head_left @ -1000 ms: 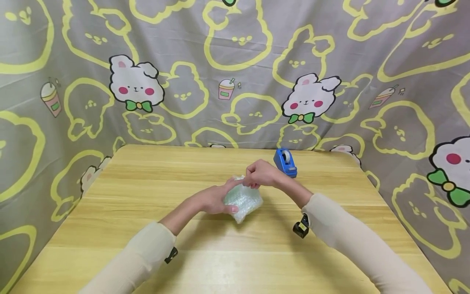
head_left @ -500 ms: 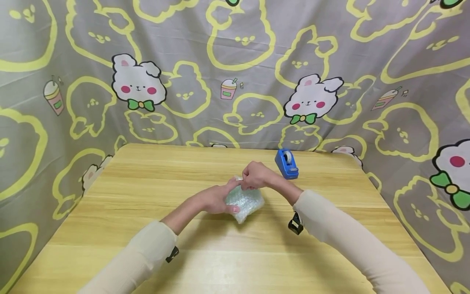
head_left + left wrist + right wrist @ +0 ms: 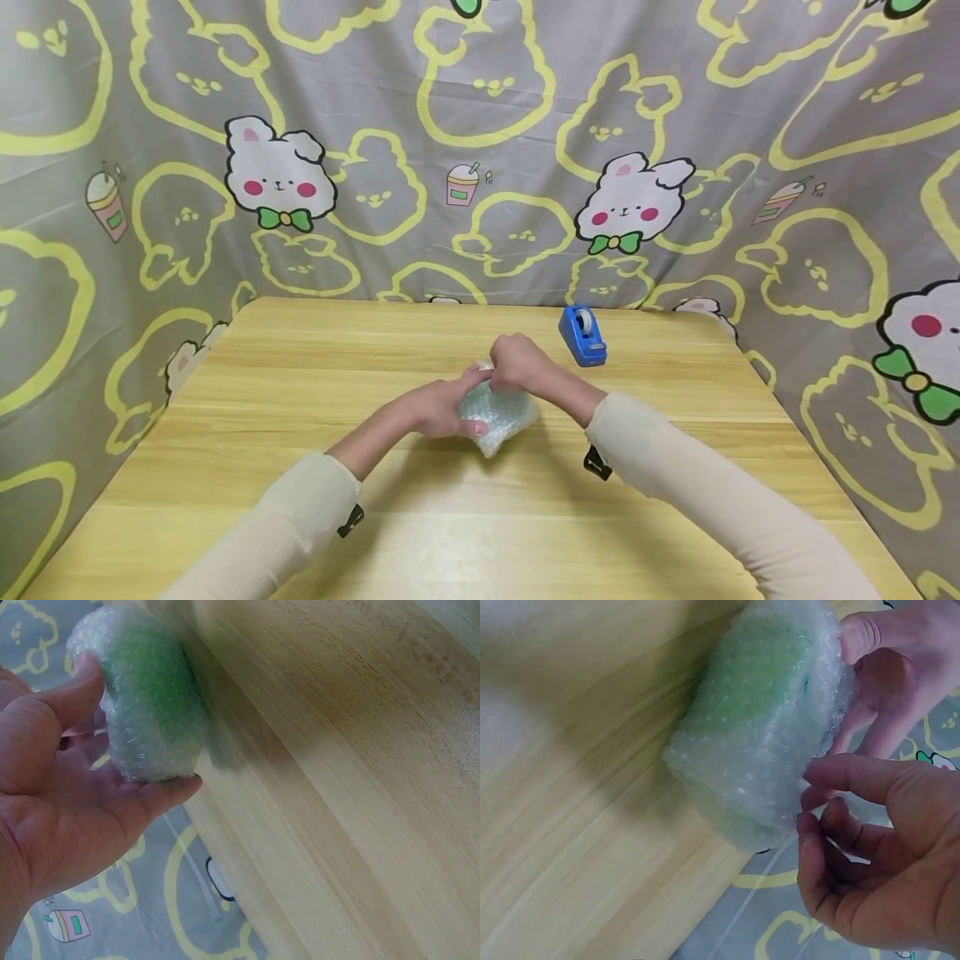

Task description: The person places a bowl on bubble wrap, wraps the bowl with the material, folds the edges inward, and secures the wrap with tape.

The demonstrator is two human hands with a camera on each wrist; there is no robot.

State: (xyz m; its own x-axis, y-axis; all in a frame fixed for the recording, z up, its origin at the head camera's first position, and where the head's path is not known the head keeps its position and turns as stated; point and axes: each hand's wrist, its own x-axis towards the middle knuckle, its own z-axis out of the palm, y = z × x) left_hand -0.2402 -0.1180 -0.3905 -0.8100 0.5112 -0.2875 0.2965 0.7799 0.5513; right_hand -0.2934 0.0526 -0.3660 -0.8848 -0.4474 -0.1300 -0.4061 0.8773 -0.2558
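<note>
A small bundle in bubble wrap [image 3: 497, 412], with something green showing through the layers, is at the middle of the table. My left hand [image 3: 438, 407] grips it from the left, thumb on the near side and fingers round the other side. At the bundle's far edge, my right hand [image 3: 519, 367] has its fingers curled. The right wrist view shows the thumb and fingertips of the right hand [image 3: 885, 847] pinching at the edge of the wrap, close beside the left hand's fingers [image 3: 892, 675].
A blue tape dispenser [image 3: 582, 337] with a roll in it stands at the back right of the wooden table [image 3: 450, 533]. A grey curtain [image 3: 375, 100] with yellow and white cartoon figures surrounds the table's back and sides.
My right hand has shifted left along the far edge of the bundle, nearer the left fingers. The left hand keeps its grip, and the bundle stays about where it was.
</note>
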